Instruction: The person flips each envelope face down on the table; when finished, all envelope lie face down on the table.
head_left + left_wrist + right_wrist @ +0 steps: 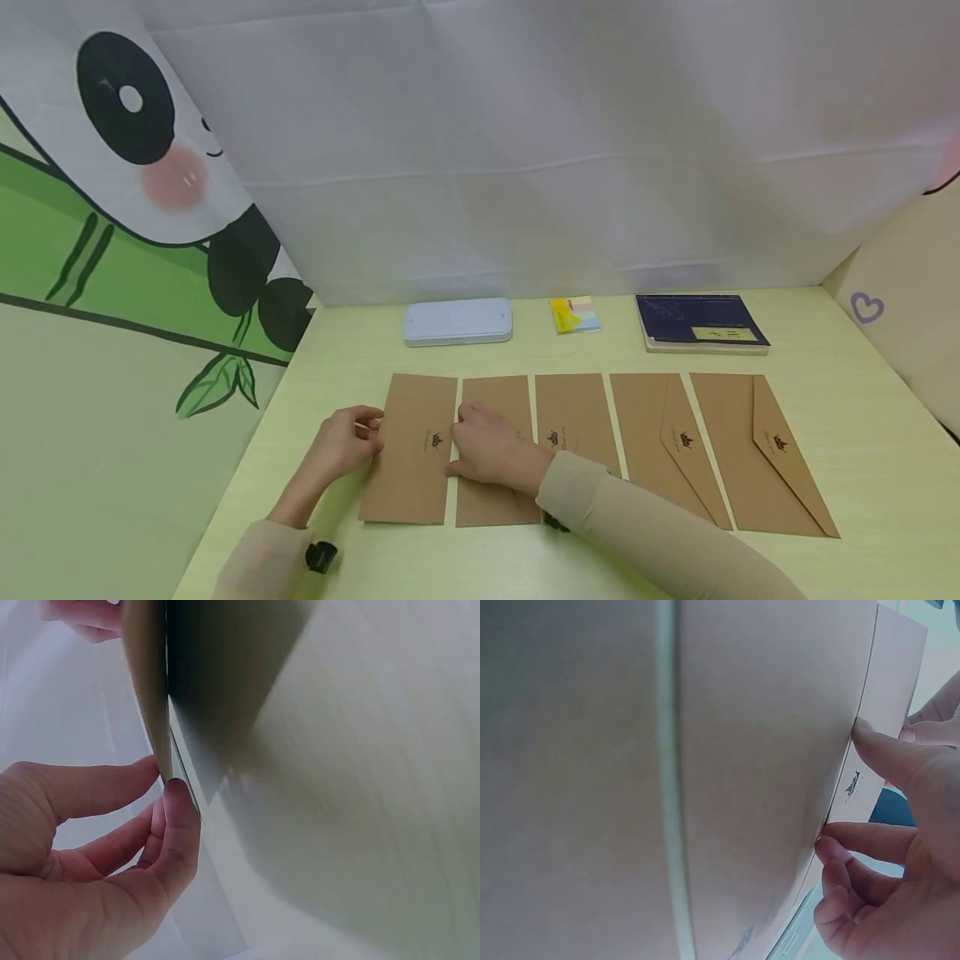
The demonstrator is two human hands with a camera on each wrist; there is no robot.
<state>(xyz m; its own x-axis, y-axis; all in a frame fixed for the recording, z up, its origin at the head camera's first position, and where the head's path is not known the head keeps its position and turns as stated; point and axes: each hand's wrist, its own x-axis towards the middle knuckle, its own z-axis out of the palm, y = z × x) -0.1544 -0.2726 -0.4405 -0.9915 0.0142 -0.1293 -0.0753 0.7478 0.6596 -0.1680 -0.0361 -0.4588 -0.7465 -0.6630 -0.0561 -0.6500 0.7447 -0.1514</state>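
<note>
Several brown paper envelopes lie side by side in a row. At the left end is an envelope (412, 467) with a small dark crown print near its right edge. My left hand (341, 446) pinches its left edge between thumb and fingertips; the left wrist view shows that edge raised off the table, with a shadow below. Over the second envelope (491, 504) reaches my right hand (491, 450), its thumb and index finger set apart along the first envelope's right edge. In the right wrist view, this hand's other fingers (840, 915) are bent.
Behind the row stand a pale blue flat case (457, 321), a small yellow-and-pastel sticky-note pad (576, 315) and a dark blue book (697, 321). The two rightmost envelopes, including the end envelope (720, 450), show slanted flaps. White cloth (525, 167) hangs at the table's back.
</note>
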